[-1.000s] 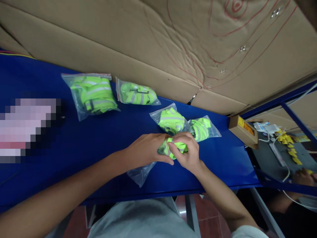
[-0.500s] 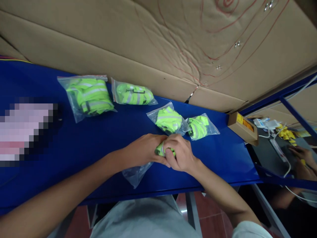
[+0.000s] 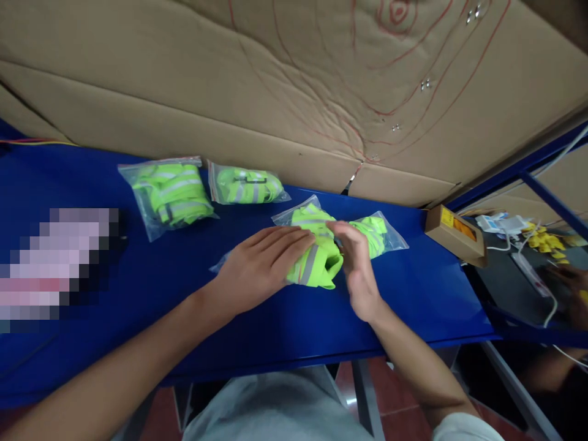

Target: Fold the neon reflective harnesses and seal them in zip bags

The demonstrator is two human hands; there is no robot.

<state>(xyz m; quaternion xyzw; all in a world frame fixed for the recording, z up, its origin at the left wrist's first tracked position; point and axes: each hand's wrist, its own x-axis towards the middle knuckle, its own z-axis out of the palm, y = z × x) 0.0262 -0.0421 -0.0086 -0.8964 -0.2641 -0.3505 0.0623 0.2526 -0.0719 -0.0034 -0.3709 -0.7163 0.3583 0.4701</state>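
Observation:
A rolled bundle of neon yellow-green fabric with a grey reflective stripe (image 3: 311, 264) lies unbagged between my hands. My left hand (image 3: 264, 260) rests against its left side, fingers stretched out and together. On the right, my right hand (image 3: 361, 266) stands on edge, its fingers extended and apart from the thumb, close to the bundle's open fold. Clear plastic (image 3: 221, 263) shows partly from behind my left hand. Just behind the bundle is a zip bag of the same fabric (image 3: 312, 213), partly covered. Another such bag (image 3: 373, 234) lies beyond my right hand.
Two more filled zip bags (image 3: 177, 193) (image 3: 250, 185) lie along the back of the blue table (image 3: 184, 331), against a cardboard wall (image 3: 184, 116). A cardboard box (image 3: 454, 236) stands at the right end. A blurred-out pink area (image 3: 59, 263) is on the left. Another person's hand (image 3: 569, 278) is at the far right.
My hands, clasped round the small tight bundle before, have come apart. The bundle now shows looser and wider, with a fold standing open. The view has shifted slightly.

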